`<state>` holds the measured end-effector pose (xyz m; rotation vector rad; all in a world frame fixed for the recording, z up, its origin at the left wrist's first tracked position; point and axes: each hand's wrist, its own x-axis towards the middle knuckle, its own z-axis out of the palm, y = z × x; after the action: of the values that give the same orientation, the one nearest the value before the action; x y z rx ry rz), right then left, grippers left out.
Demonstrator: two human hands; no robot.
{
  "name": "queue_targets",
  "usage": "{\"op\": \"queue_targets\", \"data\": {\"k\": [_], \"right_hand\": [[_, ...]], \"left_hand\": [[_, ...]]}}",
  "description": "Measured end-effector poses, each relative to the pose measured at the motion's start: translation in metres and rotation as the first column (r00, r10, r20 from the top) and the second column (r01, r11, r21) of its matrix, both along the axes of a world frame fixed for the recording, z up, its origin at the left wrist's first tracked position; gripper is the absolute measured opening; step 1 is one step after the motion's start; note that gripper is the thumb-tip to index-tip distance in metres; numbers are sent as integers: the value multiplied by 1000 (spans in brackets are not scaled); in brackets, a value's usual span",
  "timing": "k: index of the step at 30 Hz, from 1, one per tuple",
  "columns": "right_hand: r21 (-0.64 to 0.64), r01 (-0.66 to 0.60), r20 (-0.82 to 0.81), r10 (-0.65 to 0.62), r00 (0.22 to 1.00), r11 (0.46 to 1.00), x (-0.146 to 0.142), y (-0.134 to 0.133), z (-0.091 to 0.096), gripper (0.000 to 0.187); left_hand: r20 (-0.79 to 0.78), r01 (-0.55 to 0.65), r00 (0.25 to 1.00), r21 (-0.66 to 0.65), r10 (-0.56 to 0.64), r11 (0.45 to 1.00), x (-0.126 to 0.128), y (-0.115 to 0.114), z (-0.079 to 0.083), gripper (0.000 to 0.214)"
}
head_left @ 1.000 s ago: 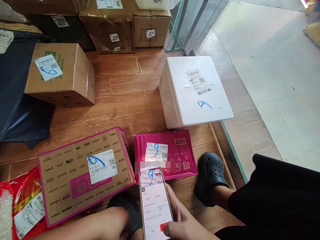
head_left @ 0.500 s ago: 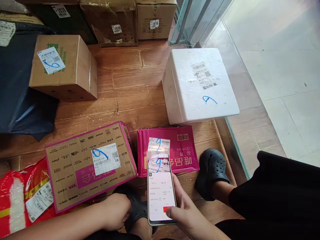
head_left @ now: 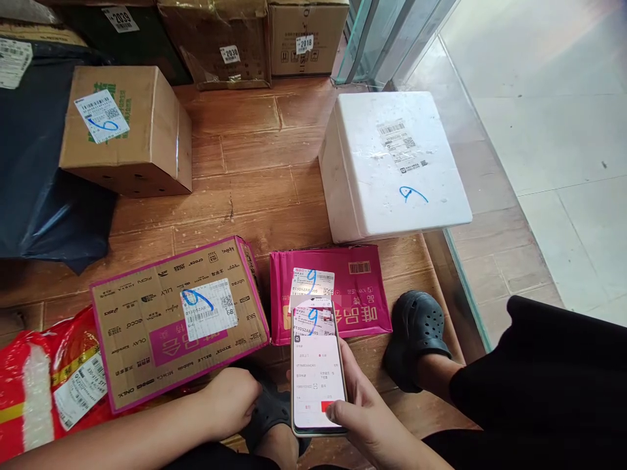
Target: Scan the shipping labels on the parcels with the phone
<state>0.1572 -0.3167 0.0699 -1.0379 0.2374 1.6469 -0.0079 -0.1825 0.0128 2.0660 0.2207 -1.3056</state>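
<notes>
My right hand (head_left: 369, 408) holds a smartphone (head_left: 317, 385) upright, with the thumb on a red button low on its lit screen. On the screen is a live picture of a label above lines of form text. Just beyond the phone lies a magenta parcel box (head_left: 337, 261), its white label marked with a blue 9. My left hand (head_left: 232, 401) is curled closed over my knee area, near a brown box with a magenta border (head_left: 142, 294). Whatever its fingers may hold is hidden. That box also carries a label with a blue 9.
A white foam box (head_left: 392, 150) stands ahead right, beside a glass door edge (head_left: 360, 42). A brown carton (head_left: 171, 130) and a dark plastic bag (head_left: 44, 196) are at left. Red packaging (head_left: 29, 365) lies near left. Several cartons (head_left: 225, 26) line the back. Dark clogs (head_left: 416, 333) are on my feet.
The view has shifted very slightly. My right hand still holds the phone with the thumb at the red button, and the boxes have not moved.
</notes>
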Motion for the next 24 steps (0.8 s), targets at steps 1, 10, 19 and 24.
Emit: {"op": "queue_targets", "data": {"k": [1, 10, 19, 24], "right_hand": [[1, 0, 0, 0, 1000, 1000, 0, 0, -1, 95], [31, 7, -7, -7, 1000, 999, 0, -1, -3, 95], [26, -2, 23, 1, 1000, 1000, 1, -2, -4, 88], [18, -6, 23, 5, 1000, 1000, -1, -4, -8, 85]], "left_hand": [[0, 1, 1000, 3, -1, 1000, 0, 0, 0, 28], [34, -3, 999, 8, 3, 1000, -3, -1, -3, 29], [49, -21, 999, -11, 22, 1000, -2, -1, -5, 29], [47, -27, 999, -9, 27, 1000, -2, 0, -4, 30]]}}
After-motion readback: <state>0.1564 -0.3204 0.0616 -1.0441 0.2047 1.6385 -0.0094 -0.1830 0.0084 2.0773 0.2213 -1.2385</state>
